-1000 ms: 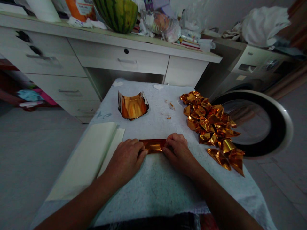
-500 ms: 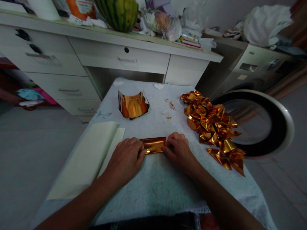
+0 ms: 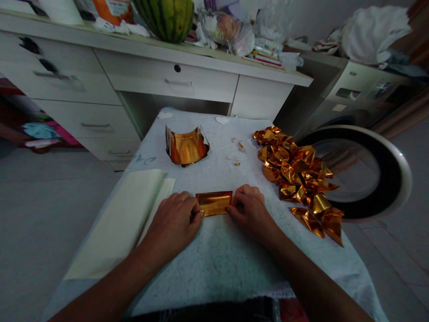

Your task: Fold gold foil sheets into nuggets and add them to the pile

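A small folded rectangle of gold foil paper (image 3: pixel 214 203) lies on the cloth-covered table (image 3: pixel 221 264) between my hands. My left hand (image 3: pixel 179 214) pinches its left end, and my right hand (image 3: pixel 248 208) pinches its right end near the lower corner. Both hands have their fingers curled in. Beyond them stands a curved stack of gold foil sheets (image 3: pixel 187 147). To the right is a heap of folded gold foil pieces (image 3: pixel 296 167), with a few lying nearer to me. Left of my left hand lie pale yellow paper sheets (image 3: pixel 117 223), partly under my forearm.
Small foil scraps (image 3: pixel 241 146) lie past my hands. A white drawer cabinet (image 3: pixel 174 80) borders the table's far side, with a watermelon (image 3: pixel 166 20) on top. At the right, a washing machine (image 3: pixel 355 94) has its round door (image 3: pixel 398 174) swung out beside the table.
My left fingers have shifted very slightly left along the foil's edge, and its surface looks a little flatter. My right hand stays almost where it was.
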Demonstrator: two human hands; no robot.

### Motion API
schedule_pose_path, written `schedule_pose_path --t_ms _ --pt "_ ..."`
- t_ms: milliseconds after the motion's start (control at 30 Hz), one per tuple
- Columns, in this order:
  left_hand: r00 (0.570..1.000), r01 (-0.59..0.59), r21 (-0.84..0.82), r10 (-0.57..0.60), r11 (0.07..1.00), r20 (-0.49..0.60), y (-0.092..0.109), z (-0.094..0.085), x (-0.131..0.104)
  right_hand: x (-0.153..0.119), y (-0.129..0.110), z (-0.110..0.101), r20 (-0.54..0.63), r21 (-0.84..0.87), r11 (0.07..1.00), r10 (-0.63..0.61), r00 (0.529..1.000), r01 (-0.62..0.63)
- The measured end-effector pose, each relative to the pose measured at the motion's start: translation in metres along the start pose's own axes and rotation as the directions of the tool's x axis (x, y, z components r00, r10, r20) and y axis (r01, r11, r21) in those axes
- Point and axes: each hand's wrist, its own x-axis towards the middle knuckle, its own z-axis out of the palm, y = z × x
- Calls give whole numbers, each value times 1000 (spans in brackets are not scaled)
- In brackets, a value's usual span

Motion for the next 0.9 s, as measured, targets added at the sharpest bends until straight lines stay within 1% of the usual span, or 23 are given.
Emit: schedule_pose_path --t_ms 167,300,533,900 --pt "1000 19 -4 -19 1000 14 0 0 0 -1 0 0 7 -8 1000 -6 1000 6" --pt "999 4 21 -5 1000 35 0 -2 -1 -2 0 0 0 1 1000 -17 1000 17" --pt "998 -10 127 1 992 66 5 -5 -2 -2 1 0 -3 8 1000 -27 1000 27" --pt "1000 -8 226 11 974 -12 7 4 -2 -3 1 1 -13 -10 999 -38 999 38"
